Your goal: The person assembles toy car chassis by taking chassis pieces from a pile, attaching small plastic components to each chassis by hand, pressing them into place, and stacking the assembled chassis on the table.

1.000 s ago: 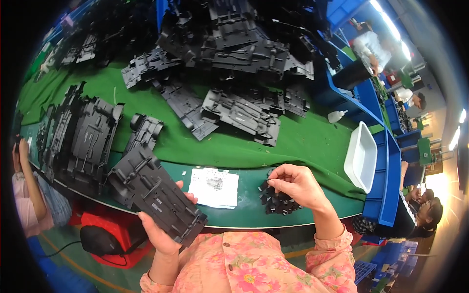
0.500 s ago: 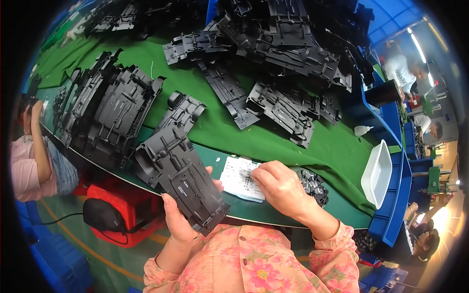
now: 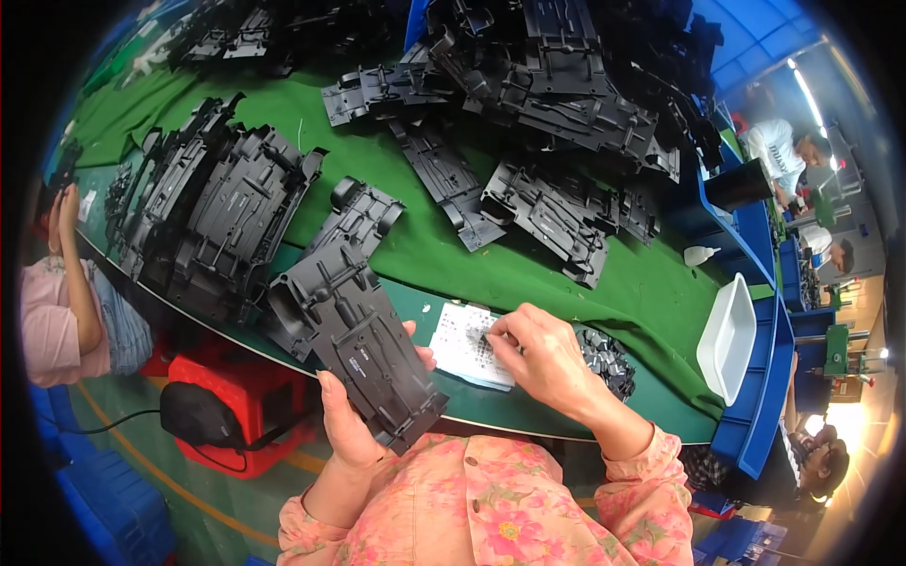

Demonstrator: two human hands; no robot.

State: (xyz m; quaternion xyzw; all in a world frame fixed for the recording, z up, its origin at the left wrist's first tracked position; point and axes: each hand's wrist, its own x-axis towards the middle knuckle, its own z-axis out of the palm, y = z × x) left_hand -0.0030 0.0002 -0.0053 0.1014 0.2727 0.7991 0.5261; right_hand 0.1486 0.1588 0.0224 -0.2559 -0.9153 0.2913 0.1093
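Observation:
My left hand point(image 3: 351, 429) grips a black plastic toy-car chassis point(image 3: 363, 344) by its near end, tilted up off the table, thumb on one side and fingertips on the other. My right hand point(image 3: 545, 360) hovers over a white sheet point(image 3: 461, 341) marked with small dark squares, which look like tiny stickers. Its thumb and forefinger come together at the sheet's right part; whatever they pinch is too small to make out. Right of that hand lies a heap of small black parts point(image 3: 609, 363).
Several black chassis point(image 3: 241, 203) stand in a row at the left. More chassis point(image 3: 566, 104) are piled on the green cloth point(image 3: 651, 283) at the back. A white tray point(image 3: 729, 340) leans by blue bins point(image 3: 766, 396) at the right. Another person point(image 3: 71, 292) sits at the left.
My right hand has shifted slightly, its thumb and forefinger still at the sheet. The chassis in my left hand has barely moved.

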